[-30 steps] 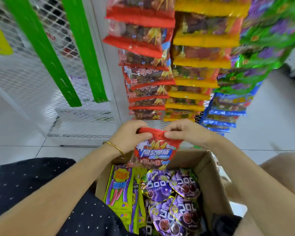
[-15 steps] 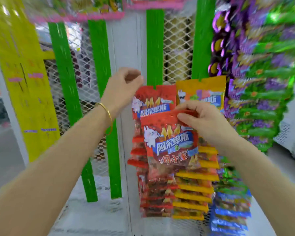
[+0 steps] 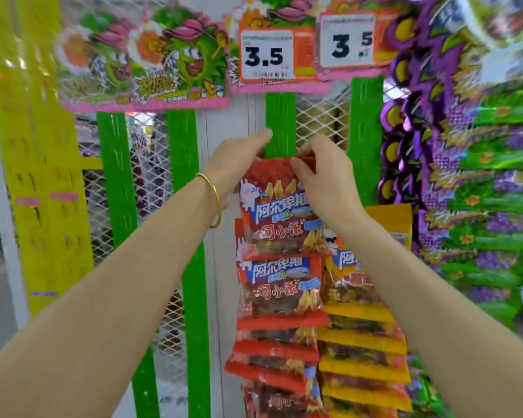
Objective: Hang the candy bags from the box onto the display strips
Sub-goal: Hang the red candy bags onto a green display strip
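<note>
Raised since the earlier frame, both hands pinch the red plastic candy bag (image 3: 277,206) by its top edge: left hand (image 3: 234,162) and right hand (image 3: 323,176) (fingers curled), against the green slotted display strip (image 3: 280,125) directly above the grip.

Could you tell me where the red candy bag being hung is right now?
In the head view, centre frame, the red candy bag is held by both hands at its top edge against the green strip, above the other red bags.

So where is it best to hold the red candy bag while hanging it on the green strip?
Pinch the red candy bag at its flat top edge, from the front, as both hands do now; the filled body below hangs free under the green strip.
</note>
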`<state>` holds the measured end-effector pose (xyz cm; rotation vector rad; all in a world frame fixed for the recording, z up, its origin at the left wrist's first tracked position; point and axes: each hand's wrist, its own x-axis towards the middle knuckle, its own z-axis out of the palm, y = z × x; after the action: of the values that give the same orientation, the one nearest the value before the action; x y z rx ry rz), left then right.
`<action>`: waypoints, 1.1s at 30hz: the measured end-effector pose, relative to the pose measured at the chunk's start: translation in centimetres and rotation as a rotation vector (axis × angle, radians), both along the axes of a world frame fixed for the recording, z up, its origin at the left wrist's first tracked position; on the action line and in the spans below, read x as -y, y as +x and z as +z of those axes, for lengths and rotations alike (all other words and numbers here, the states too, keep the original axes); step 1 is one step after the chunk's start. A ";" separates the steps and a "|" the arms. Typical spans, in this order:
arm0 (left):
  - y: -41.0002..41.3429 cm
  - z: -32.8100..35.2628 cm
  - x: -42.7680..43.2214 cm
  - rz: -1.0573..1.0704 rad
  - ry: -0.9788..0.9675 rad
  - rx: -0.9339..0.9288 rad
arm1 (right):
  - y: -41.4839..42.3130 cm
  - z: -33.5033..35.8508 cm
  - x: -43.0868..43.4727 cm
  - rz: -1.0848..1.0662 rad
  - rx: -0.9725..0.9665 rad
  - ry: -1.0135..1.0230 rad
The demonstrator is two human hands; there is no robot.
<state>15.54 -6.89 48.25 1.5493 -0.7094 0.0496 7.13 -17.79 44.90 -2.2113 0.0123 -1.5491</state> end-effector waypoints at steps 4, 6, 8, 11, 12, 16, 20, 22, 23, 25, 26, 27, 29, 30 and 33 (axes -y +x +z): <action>-0.5 -0.5 -0.4 0.028 0.056 0.076 | 0.6 -0.2 -0.4 -0.056 0.000 -0.051; -0.5 -0.4 -0.5 0.005 0.038 0.025 | 0.6 -0.4 -0.6 -0.072 -0.009 -0.084; -0.6 -0.3 -0.6 0.004 0.063 0.002 | 0.5 -0.6 -0.7 -0.073 -0.019 -0.084; -0.7 -0.3 -0.7 0.009 0.069 0.010 | 0.4 -1.0 -0.7 -0.075 -0.022 -0.071; -0.8 -0.4 -0.7 0.012 0.068 0.014 | 0.4 -1.2 -0.7 -0.075 -0.023 -0.070; -1.0 -0.5 -0.7 0.017 0.072 0.016 | 0.2 -1.7 -0.7 -0.056 -0.037 -0.043; -1.2 -1.4 -1.0 0.039 0.094 0.079 | 0.0 -2.6 -0.5 -0.029 -0.093 -0.005; -1.2 -2.4 -1.1 0.032 0.102 0.129 | 0.0 -3.2 -0.4 -0.020 -0.109 0.004; -1.1 -2.9 -1.2 0.031 0.096 0.159 | 0.0 -3.4 -0.3 -0.020 -0.111 0.008; -1.0 -3.9 -1.4 0.038 0.074 0.217 | 0.1 -3.5 -0.1 -0.027 -0.121 0.016; -1.0 -4.2 -1.4 0.043 0.064 0.233 | 0.2 -3.5 -0.1 -0.028 -0.127 0.023; -0.9 -4.6 -1.5 0.050 0.059 0.242 | 0.2 -3.4 -0.1 -0.026 -0.129 0.032; -0.8 -5.1 -1.7 0.061 0.063 0.251 | 0.0 -3.5 -0.1 -0.031 -0.113 0.050; -0.9 -5.4 -1.8 0.067 0.065 0.259 | -0.3 -3.6 -0.1 -0.045 -0.099 0.054; -1.2 -6.6 -2.3 0.103 0.022 0.305 | -1.9 -4.0 -0.4 -0.131 -0.056 0.030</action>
<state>14.36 -4.62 41.63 1.6161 -0.8701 0.3626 5.20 -17.40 40.93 -2.2698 0.1997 -1.5431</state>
